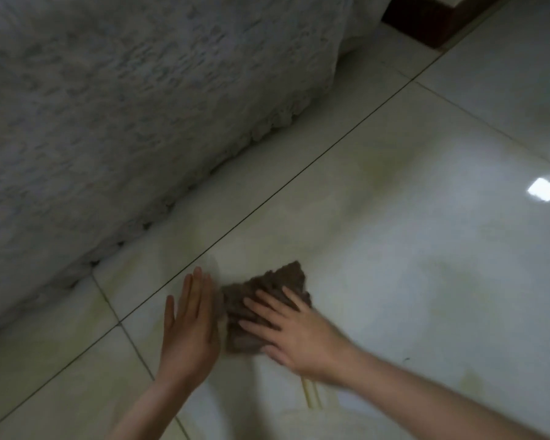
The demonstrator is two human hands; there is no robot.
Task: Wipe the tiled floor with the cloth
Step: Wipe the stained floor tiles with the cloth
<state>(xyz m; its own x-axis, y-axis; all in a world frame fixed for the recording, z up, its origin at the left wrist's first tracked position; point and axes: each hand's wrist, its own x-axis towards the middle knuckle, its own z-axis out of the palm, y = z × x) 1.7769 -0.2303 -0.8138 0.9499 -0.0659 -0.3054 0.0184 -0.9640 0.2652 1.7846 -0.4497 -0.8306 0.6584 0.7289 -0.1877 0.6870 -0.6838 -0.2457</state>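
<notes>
We see a long draped cover (124, 106) hemming the floor (426, 249) along the left, its scalloped hem reaching the tiles, and a dark wooden block (432, 17) closing the far corner. To the right the tiles run wide and bare up to the frame's edge, with a bright patch of reflected light (543, 189) near that edge. The floor is pale, glossy square tile with thin dark seams (299, 173) crossing at angles; the cover looks like whitish lace with a faint mottled pattern. The cloth (277, 284) is brown, fuzzy and bunched into a rough wedge, lying on the tile in the lower middle. The right hand (299, 335) presses flat on it, fingers straight and spread apart. The left hand (189, 331) lies palm down on the tile just beside the cloth's left edge, fingers straight and together; blur keeps us from telling whether it touches the cloth. Two thin pale sticks (311, 396) lie on the tile, partly under the right wrist.
</notes>
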